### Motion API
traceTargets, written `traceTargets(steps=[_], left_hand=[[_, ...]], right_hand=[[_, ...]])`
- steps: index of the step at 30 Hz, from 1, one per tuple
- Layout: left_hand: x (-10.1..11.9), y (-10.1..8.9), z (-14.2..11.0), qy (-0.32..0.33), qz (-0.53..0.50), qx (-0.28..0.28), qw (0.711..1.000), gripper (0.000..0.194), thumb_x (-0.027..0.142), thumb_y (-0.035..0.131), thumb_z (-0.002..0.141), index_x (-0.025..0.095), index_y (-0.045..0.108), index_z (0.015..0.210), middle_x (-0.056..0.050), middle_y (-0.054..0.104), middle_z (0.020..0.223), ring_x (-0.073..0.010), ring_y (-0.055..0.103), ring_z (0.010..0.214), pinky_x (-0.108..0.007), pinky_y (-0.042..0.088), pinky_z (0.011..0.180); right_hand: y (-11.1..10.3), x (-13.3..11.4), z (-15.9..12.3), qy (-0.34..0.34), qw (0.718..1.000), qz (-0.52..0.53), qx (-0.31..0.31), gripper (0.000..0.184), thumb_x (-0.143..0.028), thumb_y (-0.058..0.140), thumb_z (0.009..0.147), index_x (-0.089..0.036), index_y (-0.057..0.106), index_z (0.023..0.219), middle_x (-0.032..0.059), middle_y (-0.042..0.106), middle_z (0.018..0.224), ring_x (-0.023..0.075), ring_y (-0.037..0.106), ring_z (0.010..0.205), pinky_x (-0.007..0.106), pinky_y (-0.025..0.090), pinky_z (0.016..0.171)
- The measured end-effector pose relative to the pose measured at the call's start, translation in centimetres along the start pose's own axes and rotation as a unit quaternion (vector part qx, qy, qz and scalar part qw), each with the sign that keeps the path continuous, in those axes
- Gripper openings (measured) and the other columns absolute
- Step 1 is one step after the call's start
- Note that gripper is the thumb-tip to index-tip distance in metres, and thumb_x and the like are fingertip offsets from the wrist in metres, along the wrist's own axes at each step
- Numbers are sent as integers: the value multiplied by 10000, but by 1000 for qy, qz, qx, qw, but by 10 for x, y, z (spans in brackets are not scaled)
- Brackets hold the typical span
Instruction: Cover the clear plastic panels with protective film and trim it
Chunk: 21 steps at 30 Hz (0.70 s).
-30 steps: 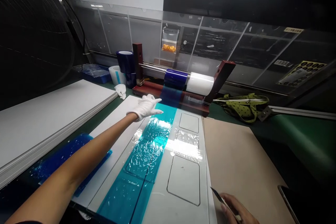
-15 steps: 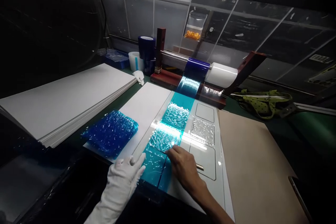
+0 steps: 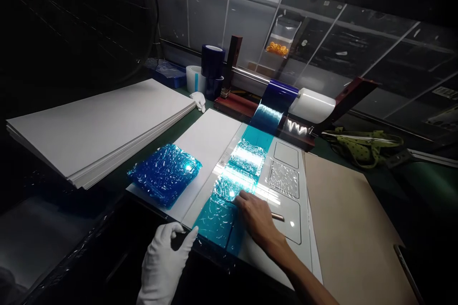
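My left hand (image 3: pixel 162 255), in a white glove, is beside the front edge of the work board, its thumb and forefinger apart and nothing between them. My bare right hand (image 3: pixel 256 214) is closed around a slim tool (image 3: pixel 278 217); only its metallic rod end shows, and the tip is hidden. That hand rests over a strip of translucent blue film (image 3: pixel 214 221), which runs down from a dark blue roll (image 3: pixel 284 88). Under the film lies a pale sheet (image 3: pixel 263 259) with rounded rectangular outlines. A pile of crinkled blue film pieces (image 3: pixel 166 174) sits to the left.
At left is a stack of white sheets (image 3: pixel 100 124). A white roll (image 3: pixel 313 105) shares the rod of a reddish-brown stand (image 3: pixel 234 103). More rolls (image 3: pixel 213 62) stand behind. Brown board (image 3: pixel 343 214) lies at right, near a green dotted pouch (image 3: pixel 363 145) and a phone-like object (image 3: pixel 408 269).
My left hand has drawn back from the film toward the board's front edge, thumb and forefinger spreading. My right hand stays at about the same spot on the film. The view has shifted slightly.
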<state>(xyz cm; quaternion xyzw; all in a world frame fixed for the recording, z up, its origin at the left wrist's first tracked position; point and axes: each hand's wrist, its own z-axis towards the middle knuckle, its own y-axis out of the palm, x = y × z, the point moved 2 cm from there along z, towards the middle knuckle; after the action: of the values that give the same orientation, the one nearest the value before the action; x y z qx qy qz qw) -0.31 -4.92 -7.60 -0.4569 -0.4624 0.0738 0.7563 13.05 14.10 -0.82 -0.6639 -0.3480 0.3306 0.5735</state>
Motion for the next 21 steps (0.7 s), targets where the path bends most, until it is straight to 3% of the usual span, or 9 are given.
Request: traceTargets(steps=[2,4,6,9,12,15,17,18,21], left_hand=[[-6,0,-4,-98,-77,-82,989,552,728,507,755,188,572,665,-16,538,641,-137,521,541,-218,443,458],[-5,0,-7,-192,-182,-172,949,584,753,514,723,183,550,601,16,436,539,-110,427,482,-210,407,453],[1,0,-7,-246,-264,-217,907,589,757,564,672,175,562,585,35,353,502,-99,358,472,-216,387,462],[12,0,-9,-243,-305,-206,897,549,723,606,663,174,626,655,37,381,534,-98,380,501,-219,423,512],[18,-2,-19,-228,-312,-168,907,479,669,627,692,197,692,746,14,537,628,-129,513,604,-228,482,604],[25,-19,-28,-89,-258,-71,959,323,561,673,720,262,748,817,6,681,732,-168,622,679,-247,527,657],[31,-36,-24,-13,-244,-21,970,235,495,693,731,291,756,829,14,722,799,-179,665,710,-252,556,687],[34,-46,-17,-17,-257,-19,966,232,482,702,727,284,755,837,11,729,820,-186,680,732,-257,570,701],[33,-77,24,-110,-303,-34,946,367,520,711,689,217,744,895,-22,732,858,-231,691,865,-311,593,766]], right_hand=[[3,20,-25,28,1000,-5,-7,281,-30,415,890,-216,624,869,13,652,893,153,598,782,275,225,515],[7,39,-51,53,998,-14,-8,298,-24,407,884,-222,629,861,12,653,881,156,610,784,262,247,525],[11,55,-75,73,997,-23,-2,303,-47,395,896,-228,632,846,10,647,847,162,620,758,254,257,521],[16,66,-101,97,995,-9,25,292,-149,373,946,-245,638,870,13,644,838,169,628,712,245,285,511],[19,67,-118,124,989,34,68,314,-249,333,980,-262,641,923,24,644,848,166,623,668,241,339,522],[19,64,-129,143,979,86,117,355,-342,311,989,-264,651,926,38,641,820,159,607,612,245,385,533],[19,62,-135,150,969,125,148,368,-398,321,983,-261,658,925,44,640,808,154,599,601,246,414,546],[19,62,-137,151,964,146,161,366,-416,334,979,-260,661,927,43,639,804,150,595,599,245,425,551],[19,64,-143,149,951,197,186,340,-443,379,965,-255,662,942,44,641,810,145,599,614,236,450,560]])
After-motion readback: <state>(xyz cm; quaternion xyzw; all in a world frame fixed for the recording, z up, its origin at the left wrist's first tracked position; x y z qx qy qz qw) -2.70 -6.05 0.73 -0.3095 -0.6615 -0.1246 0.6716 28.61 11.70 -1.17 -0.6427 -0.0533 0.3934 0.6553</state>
